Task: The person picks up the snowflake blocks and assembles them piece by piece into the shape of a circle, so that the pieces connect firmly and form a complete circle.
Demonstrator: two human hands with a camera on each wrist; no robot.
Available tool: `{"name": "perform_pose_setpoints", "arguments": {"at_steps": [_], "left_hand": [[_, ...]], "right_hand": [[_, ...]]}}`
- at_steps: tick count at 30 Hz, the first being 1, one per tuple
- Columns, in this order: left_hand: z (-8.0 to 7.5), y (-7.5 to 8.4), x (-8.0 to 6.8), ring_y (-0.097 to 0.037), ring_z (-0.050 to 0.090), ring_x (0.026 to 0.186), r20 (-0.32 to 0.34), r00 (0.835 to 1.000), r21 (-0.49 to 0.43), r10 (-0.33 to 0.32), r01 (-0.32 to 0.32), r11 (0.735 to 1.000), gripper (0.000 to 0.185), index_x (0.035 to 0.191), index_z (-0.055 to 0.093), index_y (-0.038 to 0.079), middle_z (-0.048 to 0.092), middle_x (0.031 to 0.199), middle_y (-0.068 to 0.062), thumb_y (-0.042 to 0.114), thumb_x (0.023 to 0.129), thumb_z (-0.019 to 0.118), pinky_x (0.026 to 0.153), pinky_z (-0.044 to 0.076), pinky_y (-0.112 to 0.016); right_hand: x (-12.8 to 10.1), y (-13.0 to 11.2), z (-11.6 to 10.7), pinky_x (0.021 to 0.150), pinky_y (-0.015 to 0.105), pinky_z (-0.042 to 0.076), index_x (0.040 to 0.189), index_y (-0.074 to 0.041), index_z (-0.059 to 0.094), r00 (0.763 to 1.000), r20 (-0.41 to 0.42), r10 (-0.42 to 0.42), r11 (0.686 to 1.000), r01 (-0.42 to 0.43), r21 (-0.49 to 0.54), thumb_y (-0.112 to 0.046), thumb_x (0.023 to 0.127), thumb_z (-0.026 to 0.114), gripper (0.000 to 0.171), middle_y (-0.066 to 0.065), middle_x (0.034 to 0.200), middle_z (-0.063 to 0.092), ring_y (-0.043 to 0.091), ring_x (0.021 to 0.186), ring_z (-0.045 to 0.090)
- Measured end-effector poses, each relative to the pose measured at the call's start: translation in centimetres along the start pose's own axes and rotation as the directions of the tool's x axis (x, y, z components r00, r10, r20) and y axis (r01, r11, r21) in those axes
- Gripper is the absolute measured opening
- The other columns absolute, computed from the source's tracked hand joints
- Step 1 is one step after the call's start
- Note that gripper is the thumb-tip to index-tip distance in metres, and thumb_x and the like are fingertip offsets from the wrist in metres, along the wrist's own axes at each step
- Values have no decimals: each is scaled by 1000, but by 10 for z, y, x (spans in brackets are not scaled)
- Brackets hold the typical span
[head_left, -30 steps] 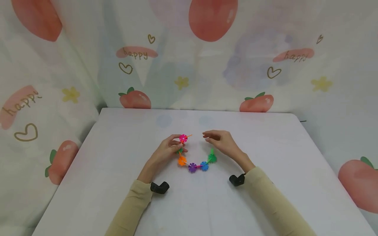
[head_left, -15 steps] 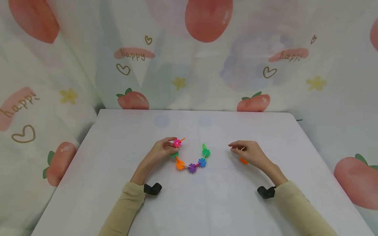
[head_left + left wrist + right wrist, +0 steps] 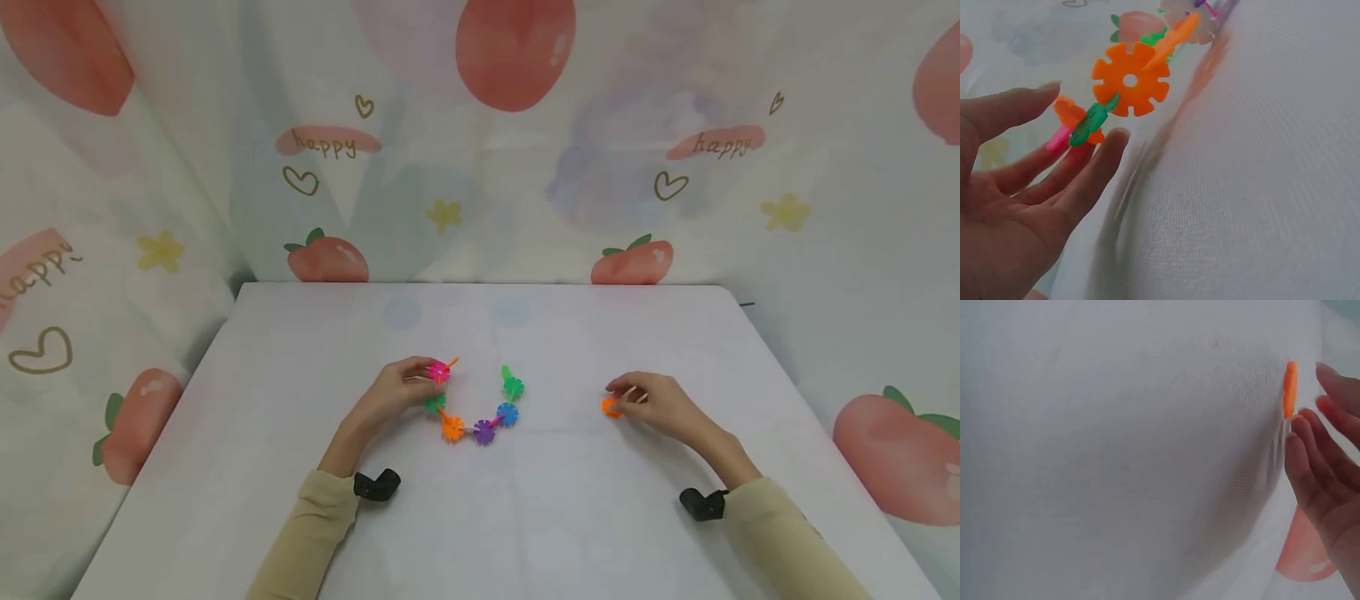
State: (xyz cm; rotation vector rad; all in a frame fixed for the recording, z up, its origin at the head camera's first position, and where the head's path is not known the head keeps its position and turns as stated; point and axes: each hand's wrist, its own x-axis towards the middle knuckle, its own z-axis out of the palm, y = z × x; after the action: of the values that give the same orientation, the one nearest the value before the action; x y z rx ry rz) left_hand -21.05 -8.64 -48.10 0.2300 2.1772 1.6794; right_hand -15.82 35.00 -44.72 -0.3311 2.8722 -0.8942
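Note:
A curved chain of plastic snowflake discs (image 3: 483, 431) lies on the white table (image 3: 525, 517): pink, green, orange, purple, blue and green. My left hand (image 3: 427, 379) pinches its pink end disc (image 3: 438, 372), lifted a little off the cloth. In the left wrist view the orange disc (image 3: 1130, 80) and a green piece (image 3: 1088, 120) sit just past my fingertips (image 3: 1113, 140). My right hand (image 3: 619, 398) is far to the right of the chain, fingertips curled on a loose orange disc (image 3: 610, 407) on the table. The right wrist view shows that disc (image 3: 1289, 390) edge-on against my fingers (image 3: 1304, 425).
A fruit-print cloth backdrop (image 3: 480, 142) hangs behind and beside the table. Black wrist cameras (image 3: 377, 484) (image 3: 703, 503) sit on both cream sleeves. The table's far edge (image 3: 480, 285) meets the backdrop.
My right hand left the chain's green end, swung right and down, and now has its fingertips on the loose orange disc. The left hand kept hold of the pink end.

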Motion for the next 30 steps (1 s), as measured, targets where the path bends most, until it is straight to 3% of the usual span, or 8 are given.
{"name": "perform_pose_setpoints", "arguments": {"at_steps": [6, 10, 19, 25, 30], "left_hand": [[-1, 2, 3, -24, 75, 98, -18, 999, -77, 28, -29, 997, 36, 129, 64, -1, 74, 114, -16, 25, 104, 61, 99, 58, -39], [1, 3, 6, -23, 75, 94, -38, 999, -125, 28, -32, 992, 36, 123, 66, -5, 74, 111, -17, 26, 104, 63, 94, 60, -37], [11, 4, 16, -18, 72, 86, -108, 993, -149, -52, 35, 988, 41, 123, 69, -2, 76, 111, -15, 31, 99, 70, 92, 60, -34], [15, 1, 20, -15, 71, 89, -78, 995, -165, -58, 45, 985, 43, 128, 70, 3, 77, 112, -11, 34, 98, 71, 95, 57, -29], [14, 1, 19, -15, 71, 89, -43, 998, -179, -53, 45, 983, 39, 127, 71, 2, 77, 113, -12, 30, 100, 69, 97, 56, -29]], "right_hand": [[2, -1, 3, 72, 28, 51, 108, -1, 72, 997, 56, 49, 997, -46, -61, -14, 84, 83, 29, 9, 101, 68, 18, 85, 59], [3, -4, 5, 68, 27, 49, 103, -2, 71, 997, 68, 38, 996, -32, -77, -11, 84, 83, 24, 8, 98, 66, 18, 81, 55], [14, -4, 15, 69, 22, 49, 104, -5, 65, 998, 62, -14, 1000, 15, -16, -11, 86, 83, 26, 1, 86, 65, 15, 79, 56], [25, -16, 23, 69, 23, 51, 105, -8, 70, 998, 14, -68, 997, 67, 29, -10, 88, 80, 20, -5, 77, 67, 10, 72, 60], [40, -33, 31, 65, 22, 53, 110, -8, 72, 997, -4, -80, 991, 80, 103, -9, 90, 78, 20, -3, 73, 67, 12, 69, 62]]}}
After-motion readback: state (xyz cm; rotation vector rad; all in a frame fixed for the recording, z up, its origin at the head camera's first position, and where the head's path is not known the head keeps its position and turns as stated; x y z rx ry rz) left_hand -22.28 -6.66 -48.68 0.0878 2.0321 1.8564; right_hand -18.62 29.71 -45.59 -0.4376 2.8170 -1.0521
